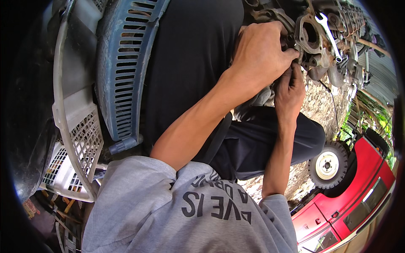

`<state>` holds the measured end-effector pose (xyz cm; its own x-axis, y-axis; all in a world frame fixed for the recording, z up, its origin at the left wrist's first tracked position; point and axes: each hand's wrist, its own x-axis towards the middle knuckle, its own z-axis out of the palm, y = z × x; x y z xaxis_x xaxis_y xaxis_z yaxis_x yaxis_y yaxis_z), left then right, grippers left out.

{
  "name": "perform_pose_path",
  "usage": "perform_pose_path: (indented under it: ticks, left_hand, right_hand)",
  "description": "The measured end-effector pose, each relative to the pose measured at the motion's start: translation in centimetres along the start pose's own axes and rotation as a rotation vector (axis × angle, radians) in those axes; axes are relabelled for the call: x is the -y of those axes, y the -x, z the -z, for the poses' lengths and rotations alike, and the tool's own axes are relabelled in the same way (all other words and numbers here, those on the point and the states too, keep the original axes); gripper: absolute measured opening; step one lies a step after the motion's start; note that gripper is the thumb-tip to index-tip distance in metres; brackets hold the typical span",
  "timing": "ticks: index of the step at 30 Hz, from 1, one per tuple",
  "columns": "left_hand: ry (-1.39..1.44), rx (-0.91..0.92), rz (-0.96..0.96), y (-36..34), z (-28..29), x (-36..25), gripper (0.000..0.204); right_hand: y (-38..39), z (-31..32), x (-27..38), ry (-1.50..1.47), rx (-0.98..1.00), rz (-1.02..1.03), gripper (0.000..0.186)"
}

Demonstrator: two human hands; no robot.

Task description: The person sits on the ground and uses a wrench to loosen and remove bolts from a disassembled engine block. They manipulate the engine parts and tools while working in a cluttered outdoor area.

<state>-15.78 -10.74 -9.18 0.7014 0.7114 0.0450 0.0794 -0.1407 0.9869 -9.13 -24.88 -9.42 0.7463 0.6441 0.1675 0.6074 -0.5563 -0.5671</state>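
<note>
My left hand (263,50) is closed, with thumb and fingers pinching at a small metal piece beside a greasy flange (307,33) with a large opening. Just below, my right hand (290,92) has its fingertips pressed together close to the left thumb. What each hand grips is mostly hidden by the fingers. A silver open-and-ring-end wrench (330,37) rests across the metal parts right of the flange. A dark, curved metal part (276,16) lies behind my left knuckles.
A blue slotted plastic crate (126,84) stands left of my leg, with a grey plastic basket (84,135) beyond it. More engine parts (344,21) crowd the upper right. A red vehicle (350,194) with a spare wheel (328,165) stands at the lower right.
</note>
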Motion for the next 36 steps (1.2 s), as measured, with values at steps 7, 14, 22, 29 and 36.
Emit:
perform_pose_path:
  ticks: [7, 14, 22, 29, 36]
  left_hand:
    - [0.102, -0.025, 0.02, -0.1, -0.1, 0.3, 0.044]
    - [0.182, -0.036, 0.067, -0.2, -0.6, 0.4, 0.038]
    - [0.198, 0.016, 0.114, -0.2, 0.0, -0.1, 0.04]
    - [0.097, 0.008, 0.048, -0.1, 0.0, 0.2, 0.046]
    - [-0.006, 0.056, 0.03, -0.4, 0.3, 0.4, 0.047]
  right_hand:
    - [-0.7, 1.1, -0.6, -0.651, 0.284, -0.482, 0.034]
    - [-2.2, 2.8, -0.4, -0.398, 0.377, -0.435, 0.041]
    - [-3.2, 4.8, 0.4, -0.01, 0.417, -0.3, 0.047]
    - [-1.0, 3.1, -0.3, -0.097, 0.232, -0.204, 0.039]
    - [-0.6, 2.7, 2.7, 0.121, 0.209, -0.142, 0.035]
